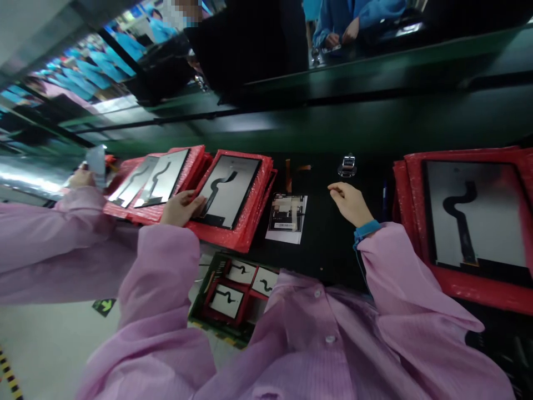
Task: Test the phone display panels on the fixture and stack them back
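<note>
My left hand [181, 209] grips the left edge of a flat display panel [231, 191] with a grey back and a black curved flex cable, its thumb on top. This panel lies on a stack of red bubble-wrap sheets [244, 236]. My right hand [350, 203], with a blue wrist strap [367, 230], hovers over the dark bench with its fingers pinched together; whether anything small is between them is hidden. Just beyond it stands a small clear tape-dispenser-like item [347, 166]. Between my hands lies a white card [283, 235] with a small circuit part on it.
More panels [162, 176] on red wrap lie to the left, near a co-worker's hand [82, 178]. Another panel [478, 214] tops a red stack at right. Below the bench edge sits a green crate [200, 303] with several panels. A green shelf [375, 125] runs behind.
</note>
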A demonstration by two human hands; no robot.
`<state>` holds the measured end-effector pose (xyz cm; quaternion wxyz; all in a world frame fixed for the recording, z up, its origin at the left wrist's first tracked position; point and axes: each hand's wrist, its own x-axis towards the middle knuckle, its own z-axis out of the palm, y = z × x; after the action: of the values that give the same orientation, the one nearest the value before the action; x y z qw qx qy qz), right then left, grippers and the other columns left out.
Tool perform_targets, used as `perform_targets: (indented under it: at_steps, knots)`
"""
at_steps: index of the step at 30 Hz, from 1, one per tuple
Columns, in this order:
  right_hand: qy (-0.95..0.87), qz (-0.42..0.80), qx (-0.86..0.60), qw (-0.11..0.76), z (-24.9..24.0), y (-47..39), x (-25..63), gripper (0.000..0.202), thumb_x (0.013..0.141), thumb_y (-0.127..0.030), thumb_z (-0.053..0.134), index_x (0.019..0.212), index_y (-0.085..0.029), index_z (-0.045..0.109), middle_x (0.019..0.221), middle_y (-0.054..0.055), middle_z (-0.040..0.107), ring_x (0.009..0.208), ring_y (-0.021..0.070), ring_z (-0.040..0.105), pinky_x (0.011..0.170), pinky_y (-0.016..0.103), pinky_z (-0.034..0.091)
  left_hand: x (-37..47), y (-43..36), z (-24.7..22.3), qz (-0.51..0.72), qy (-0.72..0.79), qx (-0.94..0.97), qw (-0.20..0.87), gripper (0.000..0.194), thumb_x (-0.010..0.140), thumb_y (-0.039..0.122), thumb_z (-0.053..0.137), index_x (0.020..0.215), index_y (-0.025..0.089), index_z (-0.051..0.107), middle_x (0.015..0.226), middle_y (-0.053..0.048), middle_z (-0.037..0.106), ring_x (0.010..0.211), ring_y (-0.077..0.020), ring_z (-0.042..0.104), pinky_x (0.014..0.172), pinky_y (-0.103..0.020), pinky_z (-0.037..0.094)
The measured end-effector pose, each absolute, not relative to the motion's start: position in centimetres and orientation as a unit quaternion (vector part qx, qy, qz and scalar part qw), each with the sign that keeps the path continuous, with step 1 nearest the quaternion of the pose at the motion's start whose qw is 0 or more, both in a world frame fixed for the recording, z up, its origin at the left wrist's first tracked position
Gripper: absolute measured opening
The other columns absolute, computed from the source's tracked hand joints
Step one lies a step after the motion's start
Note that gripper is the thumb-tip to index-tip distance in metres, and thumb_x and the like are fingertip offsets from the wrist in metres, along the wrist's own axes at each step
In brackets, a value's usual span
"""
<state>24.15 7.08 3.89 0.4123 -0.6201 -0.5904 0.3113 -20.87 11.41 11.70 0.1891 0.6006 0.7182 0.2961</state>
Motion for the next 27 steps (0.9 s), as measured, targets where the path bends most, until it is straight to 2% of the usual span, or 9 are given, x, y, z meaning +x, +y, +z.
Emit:
perform_targets:
  at_steps: [4,7,9,11,15,17,20,24,27]
  knots:
    - [-0.622,0.254,-0.641,0.37,4.7,5.0,23.5,0.028,0.088,-0.018,0.051,0.107,-0.014,0.071,0.11,0.015,0.068,0.105,0.03,0.06,0.099,0.052,0.05,-21.0,9.3,11.4,0.256,0.77,0.582,0.05,0.025,0.068,0.018,0.085,0.09,0.013,0.075,0.064,0.007,0.05,0.071,-0.0127,0.042,0.087,-0.03,0.039]
    - [-0.645,0.163,-0.668,0.333,5.0,0.8,22.7,0.033,0.09,-0.018,0.052,0.119,-0.011,0.068,0.12,0.017,0.066,0.116,0.034,0.055,0.104,0.056,0.047,-19.4,6.7,10.7,0.287,0.715,0.627,-0.115,0.024,0.078,0.023,0.071,0.099,0.014,0.076,0.076,0.0,0.056,0.078,-0.0174,0.05,0.09,-0.035,0.045]
    - [-0.638,0.048,-0.698,0.322,4.9,-2.9,22.4,0.036,0.092,-0.017,0.053,0.125,-0.012,0.065,0.129,0.017,0.064,0.124,0.035,0.052,0.108,0.057,0.045,-16.8,4.7,9.7,0.321,0.634,0.688,-0.146,0.024,0.084,0.029,0.063,0.101,0.016,0.074,0.09,-0.006,0.065,0.084,-0.0198,0.057,0.083,-0.034,0.05]
    - [-0.594,-0.06,-0.732,0.327,4.5,-6.7,22.8,0.04,0.093,-0.018,0.055,0.133,-0.012,0.06,0.144,0.019,0.056,0.137,0.0388,0.043,0.113,0.063,0.04,-13.1,2.6,8.2,0.37,0.559,0.73,-0.132,0.016,0.089,0.029,0.061,0.096,0.02,0.072,0.092,-0.005,0.069,0.082,-0.0195,0.06,0.08,-0.034,0.052]
    - [-0.522,-0.166,-0.773,0.32,2.9,-12.4,25.6,0.048,0.092,-0.018,0.061,0.139,-0.017,0.053,0.151,0.02,0.05,0.149,0.0434,0.033,0.117,0.074,0.029,-4.2,-1.1,4.6,0.36,0.409,0.833,0.1,0.017,0.092,0.017,0.058,0.098,0.023,0.073,0.098,-0.006,0.072,0.091,-0.0201,0.068,0.082,-0.033,0.056]
    - [-0.519,-0.174,-0.772,0.322,2.1,-13.9,27.3,0.041,0.091,-0.018,0.062,0.132,-0.021,0.057,0.148,0.017,0.055,0.148,0.0419,0.037,0.116,0.074,0.031,0.0,-2.4,3.3,0.349,0.339,0.852,0.193,0.022,0.093,0.014,0.055,0.101,0.023,0.074,0.098,-0.008,0.072,0.09,-0.0192,0.069,0.08,-0.032,0.058]
    - [-0.529,-0.193,-0.745,0.357,1.7,-14.7,28.9,0.025,0.091,-0.017,0.065,0.115,-0.025,0.064,0.136,0.012,0.065,0.138,0.0358,0.053,0.114,0.065,0.041,5.4,-4.0,2.6,0.339,0.258,0.839,0.338,0.025,0.096,0.017,0.053,0.109,0.021,0.074,0.1,-0.01,0.073,0.092,-0.0193,0.07,0.082,-0.032,0.058]
    - [-0.499,-0.2,-0.736,0.411,2.6,-14.3,29.0,0.011,0.09,-0.017,0.067,0.098,-0.025,0.068,0.116,0.009,0.073,0.118,0.0304,0.066,0.107,0.058,0.049,10.9,-6.0,3.1,0.297,0.248,0.699,0.601,0.025,0.099,0.031,0.055,0.102,0.017,0.075,0.099,-0.012,0.072,0.09,-0.019,0.07,0.082,-0.032,0.057]
    - [-0.48,-0.187,-0.739,0.433,3.4,-14.3,28.9,0.006,0.091,-0.018,0.065,0.094,-0.023,0.067,0.112,0.011,0.073,0.112,0.0298,0.067,0.106,0.058,0.049,13.5,-7.0,3.3,0.252,0.251,0.533,0.768,0.037,0.091,0.05,0.067,0.101,0.016,0.074,0.097,-0.012,0.072,0.087,-0.0192,0.069,0.081,-0.032,0.056]
